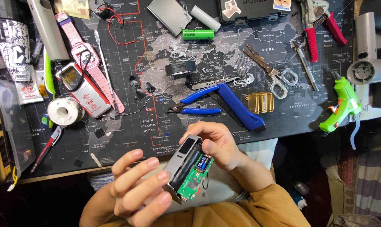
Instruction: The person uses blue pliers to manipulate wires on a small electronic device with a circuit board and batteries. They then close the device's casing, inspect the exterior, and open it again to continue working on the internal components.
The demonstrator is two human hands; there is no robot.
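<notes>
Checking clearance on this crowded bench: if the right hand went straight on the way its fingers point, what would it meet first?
The right hand points left and slightly up, past the grey device. Beyond lies bare mat; the solder spool comes next, though depth is unclear.

You've got two hands in play, left hand (133,189) and right hand (217,145), on one opened grey device (188,168). Upper centre: two cylindrical cells, one green (198,34), one white (205,18). Mid-frame: one blue cutter (199,105), one pair of scissors (268,69). Far right: one green glue gun (343,103).

Hobby electronics workbench, solder spool (65,111), blue cutters (199,105), glue gun (342,103)
</notes>
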